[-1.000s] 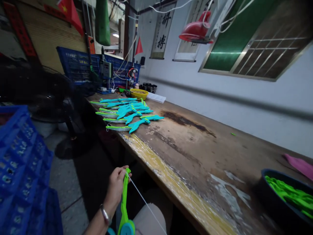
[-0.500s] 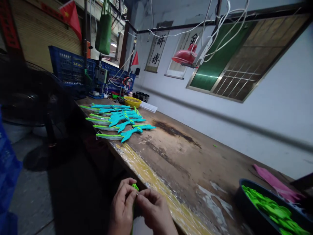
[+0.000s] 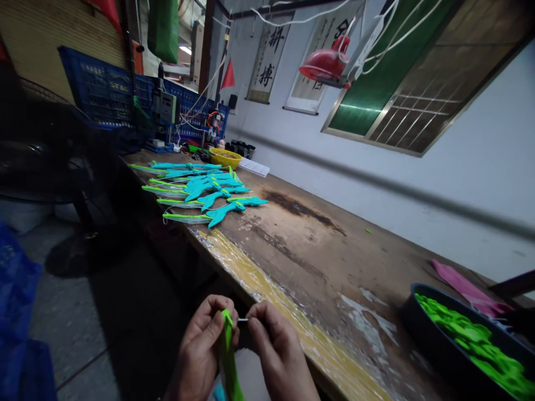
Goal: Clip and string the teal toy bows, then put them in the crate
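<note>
In front of my body, below the table edge, my left hand [image 3: 205,340] is closed around the top of a long bright green plastic piece [image 3: 229,356]. A bit of turquoise shows low beside that piece. My right hand [image 3: 278,348] pinches a short white cord [image 3: 242,319], stretched sideways from the green piece at my left fingertips. The lower end of the piece runs out of view. Farther up the table lie several turquoise-and-green plastic pieces [image 3: 223,213] with thin white cords, of similar colours.
A dark tub [image 3: 412,328] of bright green plastic parts stands at the right, near a pink cloth [image 3: 463,287]. A yellow bowl [image 3: 225,157] sits at the table's far end before blue crates [image 3: 104,89]. A red lamp [image 3: 324,64] hangs overhead. Yellow film covers the table edge [image 3: 267,295].
My hands have moved apart, and the white cord now shows taut between them. More of the green piece is visible. The camera view has tipped downward.
</note>
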### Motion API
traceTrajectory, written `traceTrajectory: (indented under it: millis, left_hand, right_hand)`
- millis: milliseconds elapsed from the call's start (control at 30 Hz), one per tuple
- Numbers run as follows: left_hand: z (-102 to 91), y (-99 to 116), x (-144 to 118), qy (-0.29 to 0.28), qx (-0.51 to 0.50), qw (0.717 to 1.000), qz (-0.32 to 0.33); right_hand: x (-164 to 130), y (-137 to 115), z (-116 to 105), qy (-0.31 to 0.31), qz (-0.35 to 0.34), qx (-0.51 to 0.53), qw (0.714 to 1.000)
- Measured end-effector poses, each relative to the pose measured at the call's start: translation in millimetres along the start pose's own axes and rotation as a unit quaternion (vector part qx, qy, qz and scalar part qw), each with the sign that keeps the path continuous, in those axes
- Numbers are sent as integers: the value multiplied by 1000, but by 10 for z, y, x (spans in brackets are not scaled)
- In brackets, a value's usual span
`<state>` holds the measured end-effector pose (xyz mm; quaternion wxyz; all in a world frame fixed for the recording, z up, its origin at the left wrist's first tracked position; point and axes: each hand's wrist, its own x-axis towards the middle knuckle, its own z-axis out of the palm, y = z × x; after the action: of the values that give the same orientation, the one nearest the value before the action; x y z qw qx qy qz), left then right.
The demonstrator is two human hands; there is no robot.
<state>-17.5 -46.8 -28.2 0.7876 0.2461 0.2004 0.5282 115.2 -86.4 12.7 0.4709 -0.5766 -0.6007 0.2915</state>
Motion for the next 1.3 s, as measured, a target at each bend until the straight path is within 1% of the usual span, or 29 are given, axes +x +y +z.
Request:
traceTrajectory:
  millis: [133,233,333,400,600,767,900,1000,1067,1100,1133,1233,1300]
  left_hand:
    - [-40,25,0,-63,-85,994,-5]
    - [-50,37,-12,-90,-94,991,4]
    - [-61,50,-20,-101,-88,991,14]
    - [-79,48,-22,-101,-93,990,18]
    - [-142,17,-15,-100,-94,990,13]
    - [-148,21,-15,-92,-58,994,10]
    - [-141,41,-15,-67,-44,997,9]
    - [-130,65,-12,-41,-49,998,-13]
    - [-120,88,-13,-31,-47,998,-37]
    - [-115,99,-16,-29,-47,997,-49]
    - [-110,109,-20,-28,-45,997,-59]
    - [-92,114,-47,-19,-27,997,-67]
    - [-79,85,-65,0,-16,997,-74]
  right_hand:
    - [4,-90,28,-29,-52,-46,997]
    - [2,-126,80,-48,-81,-51,994]
    - [11,-169,119,-53,-107,-55,991]
    - [23,-198,134,-52,-115,-48,991]
    - [57,-214,149,-69,-113,-18,991]
    - [88,-207,145,-79,-124,-28,989]
    - [116,-198,119,-97,-145,-41,984]
    - [119,-158,133,-115,-124,-56,984]
    - [110,-123,171,-106,-116,-87,984]
    - [103,-105,196,-91,-130,-115,981]
    - [93,-86,221,-73,-160,-149,973]
    - [53,-7,287,-13,-260,-258,930]
    - [24,75,316,14,-289,-309,906]
